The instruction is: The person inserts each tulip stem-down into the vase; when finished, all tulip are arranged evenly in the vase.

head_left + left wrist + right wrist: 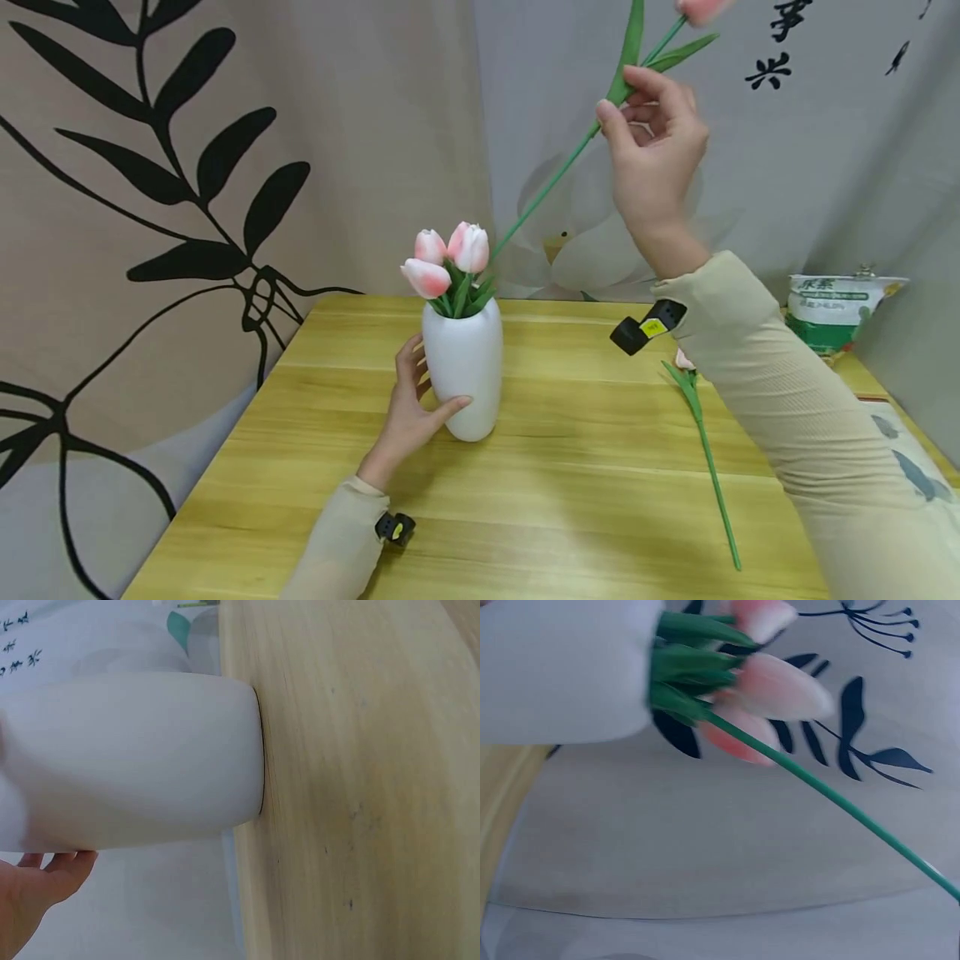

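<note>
A white vase (463, 375) stands upright on the wooden table, with several pink-and-white artificial tulips (450, 258) in its mouth. My left hand (408, 421) holds the vase low on its left side, thumb across the front and fingers round the back. High above to the right, my right hand (660, 154) pinches another tulip (555, 179) near its leaves. Its bloom is partly cut off by the top edge of the head view. The held stem slants down to the vase's mouth; in the right wrist view its lower end (727, 727) overlaps the leaves there.
One more tulip (708, 454) lies on the table (585, 500) to the right, its bloom partly behind my right sleeve. A green-and-white pouch (840, 312) stands at the back right corner, and a patterned cloth-like item (911, 454) lies at the right edge. Printed curtains hang behind.
</note>
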Action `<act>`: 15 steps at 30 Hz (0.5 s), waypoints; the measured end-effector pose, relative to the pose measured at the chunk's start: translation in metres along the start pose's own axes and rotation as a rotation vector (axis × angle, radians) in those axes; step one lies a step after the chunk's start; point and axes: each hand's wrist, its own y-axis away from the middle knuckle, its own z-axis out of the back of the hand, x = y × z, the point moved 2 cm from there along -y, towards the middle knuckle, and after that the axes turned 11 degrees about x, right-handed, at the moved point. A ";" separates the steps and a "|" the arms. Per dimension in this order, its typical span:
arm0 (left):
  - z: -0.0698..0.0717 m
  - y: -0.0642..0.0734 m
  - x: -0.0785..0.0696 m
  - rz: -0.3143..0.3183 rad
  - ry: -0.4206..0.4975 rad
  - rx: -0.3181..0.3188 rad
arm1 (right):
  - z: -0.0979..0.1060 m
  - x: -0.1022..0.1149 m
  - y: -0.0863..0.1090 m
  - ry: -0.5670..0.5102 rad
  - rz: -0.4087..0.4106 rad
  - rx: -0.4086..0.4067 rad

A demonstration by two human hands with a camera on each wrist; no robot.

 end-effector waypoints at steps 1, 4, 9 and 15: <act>0.000 0.000 0.000 -0.005 -0.001 0.000 | -0.003 -0.002 0.002 0.017 -0.025 0.015; 0.001 -0.001 0.001 -0.019 0.001 0.004 | -0.010 -0.007 0.009 0.056 -0.067 0.064; 0.000 0.000 0.000 -0.026 0.006 0.007 | -0.016 -0.007 0.014 0.015 0.025 0.099; 0.002 0.002 -0.002 -0.020 -0.003 0.000 | -0.028 0.010 0.008 0.008 0.111 0.215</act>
